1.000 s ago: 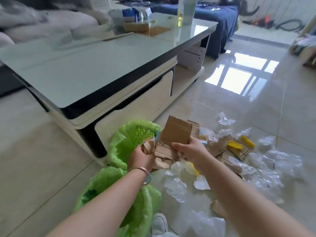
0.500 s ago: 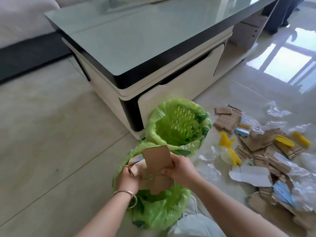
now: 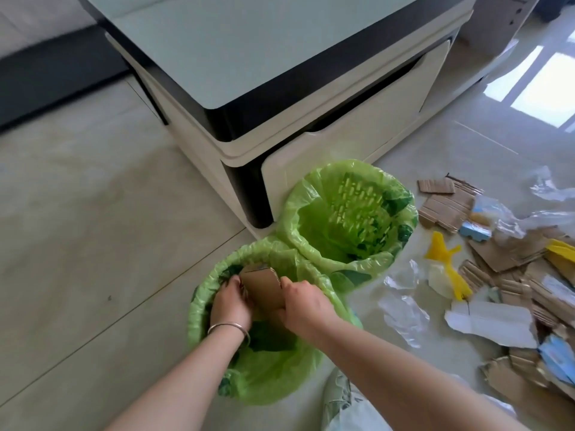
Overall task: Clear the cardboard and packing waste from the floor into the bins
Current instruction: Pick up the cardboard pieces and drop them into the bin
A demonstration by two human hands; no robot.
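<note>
Two bins lined with green bags stand on the floor by the table corner. Inside the mouth of the near bin (image 3: pixel 199 293) my left hand (image 3: pixel 228 301) and my right hand (image 3: pixel 303 303) grip a bundle of brown cardboard pieces (image 3: pixel 261 286) from either side. The far bin (image 3: pixel 401 241) holds nothing that I can see. To the right, torn cardboard (image 3: pixel 510 253), clear plastic film (image 3: pixel 404 312), yellow plastic strips (image 3: pixel 448 262), a white card sheet (image 3: pixel 488 321) and blue scraps (image 3: pixel 474 233) litter the tiles.
A low coffee table (image 3: pixel 280 51) with a glass top and a cream drawer stands right behind the bins. A dark sofa base (image 3: pixel 46 76) runs along the upper left. My shoe (image 3: pixel 342 396) is at the bottom, beside the near bin.
Both hands have carried the cardboard bundle from above the waste pile leftwards and down into the near bin. The view has tilted down and closer.
</note>
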